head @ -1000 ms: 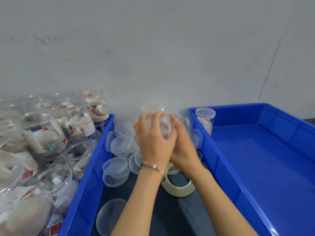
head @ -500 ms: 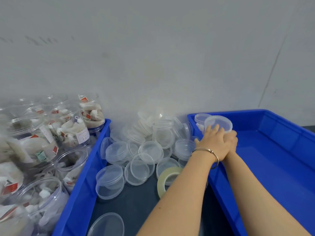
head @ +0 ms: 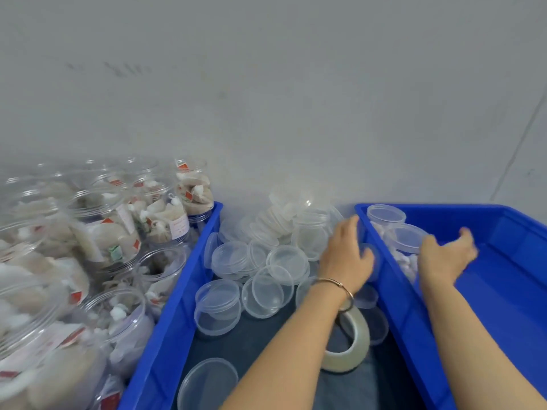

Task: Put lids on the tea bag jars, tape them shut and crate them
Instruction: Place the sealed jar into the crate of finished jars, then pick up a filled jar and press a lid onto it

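Two lidded tea bag jars stand in the far left corner of the right blue crate (head: 503,306): one at the back (head: 386,215), one in front of it (head: 405,238). My right hand (head: 445,257) hovers inside the crate just right of the front jar, fingers spread, holding nothing. My left hand (head: 344,257), with a bracelet on the wrist, hangs over the pile of clear lids (head: 268,261) beside the crate's left wall, its fingers relaxed and empty. A roll of clear tape (head: 350,343) lies under my left forearm.
The left blue crate (head: 168,318) holds several open jars of tea bags (head: 115,232). Loose lids lie on the dark surface between the crates, one near the bottom edge (head: 207,383). A grey wall closes the back.
Both hands carried a lidded jar from the middle into the right crate and let it go. My left hand has since drawn back over the lids; my right hand has opened beside the jar.
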### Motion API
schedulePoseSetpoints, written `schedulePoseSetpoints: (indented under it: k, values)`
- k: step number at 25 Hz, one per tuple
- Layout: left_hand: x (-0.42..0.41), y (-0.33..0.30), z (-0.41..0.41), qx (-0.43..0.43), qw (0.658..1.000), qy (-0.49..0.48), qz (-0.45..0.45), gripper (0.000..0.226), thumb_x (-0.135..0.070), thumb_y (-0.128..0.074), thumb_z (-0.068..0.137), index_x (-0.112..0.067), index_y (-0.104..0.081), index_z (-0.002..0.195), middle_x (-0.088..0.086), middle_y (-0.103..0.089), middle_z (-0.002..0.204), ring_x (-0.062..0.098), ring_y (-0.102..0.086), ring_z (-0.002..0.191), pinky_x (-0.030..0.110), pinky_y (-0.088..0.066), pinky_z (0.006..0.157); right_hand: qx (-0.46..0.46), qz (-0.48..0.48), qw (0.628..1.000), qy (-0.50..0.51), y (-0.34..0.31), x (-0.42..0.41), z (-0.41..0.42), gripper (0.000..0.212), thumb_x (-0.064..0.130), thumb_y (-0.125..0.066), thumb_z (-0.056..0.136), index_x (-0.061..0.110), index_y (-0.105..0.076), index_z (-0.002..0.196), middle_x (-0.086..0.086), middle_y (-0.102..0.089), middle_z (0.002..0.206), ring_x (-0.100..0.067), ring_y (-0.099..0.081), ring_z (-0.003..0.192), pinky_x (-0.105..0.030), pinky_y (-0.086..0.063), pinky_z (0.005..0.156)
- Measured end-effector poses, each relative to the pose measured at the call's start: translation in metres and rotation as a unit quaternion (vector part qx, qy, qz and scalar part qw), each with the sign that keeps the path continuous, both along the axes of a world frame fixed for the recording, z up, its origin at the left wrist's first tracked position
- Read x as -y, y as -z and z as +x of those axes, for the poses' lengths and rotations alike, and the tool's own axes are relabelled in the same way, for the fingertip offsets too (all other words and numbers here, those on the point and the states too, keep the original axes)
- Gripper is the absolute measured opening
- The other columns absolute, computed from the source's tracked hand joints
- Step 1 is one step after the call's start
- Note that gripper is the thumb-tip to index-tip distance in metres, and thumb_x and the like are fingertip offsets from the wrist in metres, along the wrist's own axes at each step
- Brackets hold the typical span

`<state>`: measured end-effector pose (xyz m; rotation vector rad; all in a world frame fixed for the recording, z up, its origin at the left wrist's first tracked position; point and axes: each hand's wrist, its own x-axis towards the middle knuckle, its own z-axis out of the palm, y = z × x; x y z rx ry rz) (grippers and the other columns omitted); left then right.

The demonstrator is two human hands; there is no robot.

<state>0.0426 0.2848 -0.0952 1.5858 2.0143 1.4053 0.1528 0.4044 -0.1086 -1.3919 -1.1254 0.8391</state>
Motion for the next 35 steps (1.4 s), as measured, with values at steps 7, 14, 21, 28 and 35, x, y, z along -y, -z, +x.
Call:
schedulePoseSetpoints:
  k: [7, 14, 21, 28, 35]
  values:
    - [0.102, -0.051, -0.138, -0.163, 0.922, -0.352, -0.014, 0.078, -0.004, -0.05, 0.085, -0.016, -0.011, 0.152, 0.012, -0.002, 0.16, 0.039, -0.042, 0.128, 0.045, -0.047, 0.088, 0.002, 0.282, 0.935, -0.214, -0.039, 0.094, -0.108, 0.049, -0.009, -0.045, 0.08, 0.006, -0.048, 0.127, -0.009, -0.049, 0.119, -0.022, -0.056, 0.101, -0.036, -0.049, 0.083]
    - [0.148, -0.071, -0.211, -0.146, 0.869, -0.431, -0.196, 0.048, -0.013, -0.04, 0.1, -0.001, -0.022, 0.143, 0.017, -0.02, 0.149, 0.042, -0.051, 0.116, 0.047, -0.042, 0.085, 0.086, 0.271, 0.844, -0.454, 0.017, 0.191, -0.16, 0.052, -0.007, -0.048, 0.08, 0.015, -0.047, 0.128, 0.005, -0.046, 0.111, -0.011, -0.052, 0.091, -0.021, -0.045, 0.074]
    - [0.133, -0.067, -0.172, -0.224, 0.841, -0.475, -0.129, 0.025, -0.01, -0.045, 0.098, -0.007, -0.046, 0.123, 0.014, -0.04, 0.131, 0.033, -0.035, 0.122, 0.046, -0.037, 0.09, 0.132, 0.24, 0.835, -0.478, 0.025, 0.192, -0.159, 0.057, 0.007, -0.052, 0.085, 0.022, -0.038, 0.138, 0.005, -0.041, 0.128, -0.005, -0.045, 0.109, -0.024, -0.046, 0.082]
    - [0.128, -0.029, -0.043, -0.206, 0.905, -0.37, 0.039, 0.029, -0.03, -0.03, 0.085, -0.016, -0.055, 0.091, 0.004, -0.052, 0.098, 0.024, -0.043, 0.096, 0.039, -0.035, 0.075, 0.048, 0.165, 0.868, -0.466, 0.034, 0.182, -0.134, 0.085, 0.042, -0.07, 0.077, 0.007, -0.03, 0.144, 0.002, -0.034, 0.139, -0.001, -0.033, 0.117, -0.009, -0.029, 0.099]
    - [0.169, 0.059, -0.026, -0.139, 0.961, -0.237, 0.025, 0.012, -0.016, -0.066, 0.085, -0.018, -0.055, 0.086, -0.009, -0.042, 0.093, 0.009, -0.029, 0.09, 0.02, -0.032, 0.086, 0.136, 0.154, 0.769, -0.606, 0.08, 0.166, -0.055, 0.032, 0.046, -0.053, 0.077, 0.04, -0.056, 0.109, 0.023, -0.06, 0.11, 0.002, -0.055, 0.105, -0.023, -0.043, 0.09]
